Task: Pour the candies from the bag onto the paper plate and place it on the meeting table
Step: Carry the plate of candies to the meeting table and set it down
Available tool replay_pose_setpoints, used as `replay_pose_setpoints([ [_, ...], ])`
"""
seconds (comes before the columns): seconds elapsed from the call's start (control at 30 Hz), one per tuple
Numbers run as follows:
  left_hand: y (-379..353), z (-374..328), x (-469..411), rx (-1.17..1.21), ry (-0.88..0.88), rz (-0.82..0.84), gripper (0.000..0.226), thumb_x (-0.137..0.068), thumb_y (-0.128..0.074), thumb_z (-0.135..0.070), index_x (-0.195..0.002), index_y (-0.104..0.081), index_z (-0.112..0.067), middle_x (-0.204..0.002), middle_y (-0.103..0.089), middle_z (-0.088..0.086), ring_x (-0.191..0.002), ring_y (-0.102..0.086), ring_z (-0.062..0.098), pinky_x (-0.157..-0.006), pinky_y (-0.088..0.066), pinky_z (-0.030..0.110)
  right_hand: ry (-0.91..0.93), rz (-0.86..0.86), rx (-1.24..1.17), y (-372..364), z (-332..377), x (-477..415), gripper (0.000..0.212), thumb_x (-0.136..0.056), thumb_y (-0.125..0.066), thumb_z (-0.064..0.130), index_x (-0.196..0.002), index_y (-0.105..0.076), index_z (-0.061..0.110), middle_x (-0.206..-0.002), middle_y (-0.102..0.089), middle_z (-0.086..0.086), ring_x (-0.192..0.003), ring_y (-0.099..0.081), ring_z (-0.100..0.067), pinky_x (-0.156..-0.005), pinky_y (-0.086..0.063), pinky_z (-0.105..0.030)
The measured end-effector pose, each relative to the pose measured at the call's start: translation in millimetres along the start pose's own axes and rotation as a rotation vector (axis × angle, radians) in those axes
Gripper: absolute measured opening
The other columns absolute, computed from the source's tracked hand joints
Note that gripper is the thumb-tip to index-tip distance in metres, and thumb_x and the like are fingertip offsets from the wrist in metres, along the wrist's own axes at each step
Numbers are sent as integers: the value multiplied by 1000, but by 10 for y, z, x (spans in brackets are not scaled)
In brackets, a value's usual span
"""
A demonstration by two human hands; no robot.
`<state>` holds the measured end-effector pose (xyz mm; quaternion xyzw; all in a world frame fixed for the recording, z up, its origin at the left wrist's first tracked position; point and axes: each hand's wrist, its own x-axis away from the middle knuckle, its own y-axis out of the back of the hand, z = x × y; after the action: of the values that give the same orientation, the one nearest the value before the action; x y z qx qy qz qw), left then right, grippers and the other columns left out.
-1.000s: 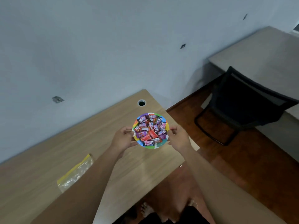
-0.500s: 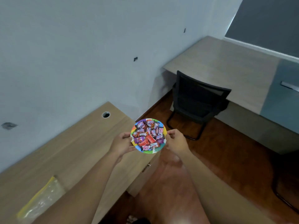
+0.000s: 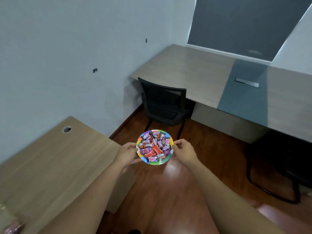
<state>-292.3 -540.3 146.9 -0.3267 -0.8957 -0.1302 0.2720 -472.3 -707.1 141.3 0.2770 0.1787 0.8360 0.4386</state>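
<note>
Paper plate (image 3: pixel 166 161) heaped with candies (image 3: pixel 154 147), pinched at opposite rims between left hand (image 3: pixel 126 155) and right hand (image 3: pixel 184 152), over the floor, past the counter (image 3: pixel 50 162) edge. Light but floppy; loose wrappers likely to slide. Best kept level, fingers under the rim.

free: bare light-wood meeting table (image 3: pixel 194 73) at 1 o'clock | obstacle: black mesh office chair (image 3: pixel 163 102) at 12 | floor: open
</note>
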Motion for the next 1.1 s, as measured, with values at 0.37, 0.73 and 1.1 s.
replay_pose_setpoints([
  [0.37, -1641, -42, 330, -121, -38, 168, 18, -104, -59, -6, -119, -69, -10, -113, -81, 14, -102, -81, 24, -74, -69, 37, -47, -130, -69, 1437, -1061, 7, 7, -100, -65, 33, -99, -68, 27, -98, -79, 6, -87, -78, -12, -77, -69, -44],
  [0.73, -3082, -208, 149, -299, -60, 361, 16, -105, -62, -8, -119, -70, -12, -107, -84, 12, -98, -83, 23, -79, -69, 38, -205, -337, -156, 2448, -1773, -95, 13, -100, -67, 32, -106, -71, 21, -95, -78, 7, -83, -74, -6, -61, -55, -25],
  [1.1, -4601, -643, -687, -360, -43, 476, 19, -104, -63, -8, -122, -68, -10, -114, -81, 14, -104, -81, 27, -86, -68, 42, -303, -431, -211, 3371, -2210, -1131, 9, -104, -64, 30, -105, -66, 21, -94, -80, 2, -80, -79, -12, -64, -66, -33],
])
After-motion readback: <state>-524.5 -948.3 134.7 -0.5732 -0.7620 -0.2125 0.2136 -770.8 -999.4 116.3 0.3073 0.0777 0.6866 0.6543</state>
